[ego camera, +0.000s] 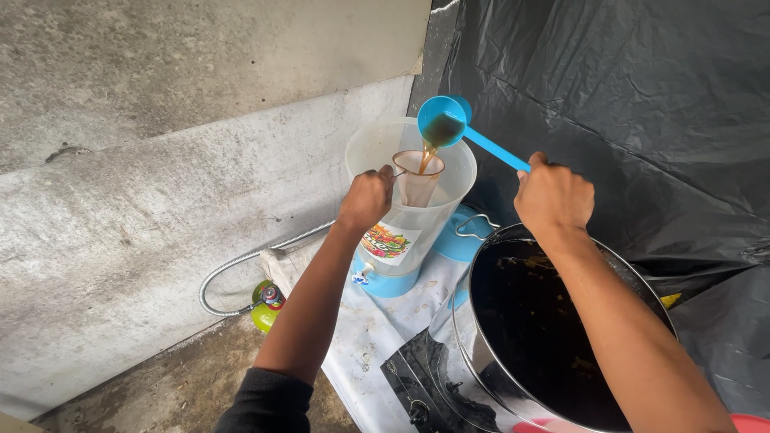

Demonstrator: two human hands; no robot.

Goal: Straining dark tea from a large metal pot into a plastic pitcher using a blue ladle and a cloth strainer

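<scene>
1. The right hand [553, 196] is closed around the handle of a blue plastic ladle [443, 122], whose tilted bowl pours brown liquid.
2. The left hand [366, 197] grips the wire handle of a cloth strainer [418, 181], held inside the mouth of a clear dispenser jug [417, 220].
3. At 5 o'clock from the jug stands a steel stockpot [561, 337] of dark liquid on a stove [417, 377].
4. A green gas cylinder [266, 309] sits at 8 o'clock.

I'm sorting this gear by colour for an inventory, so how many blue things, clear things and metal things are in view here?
Blue: 3, the blue plastic ladle, the blue dispenser base and the blue round lid.
Clear: 1, the translucent plastic dispenser jug.
Metal: 2, the large steel pot and the silver flexible gas hose.
Total: 6.
</scene>
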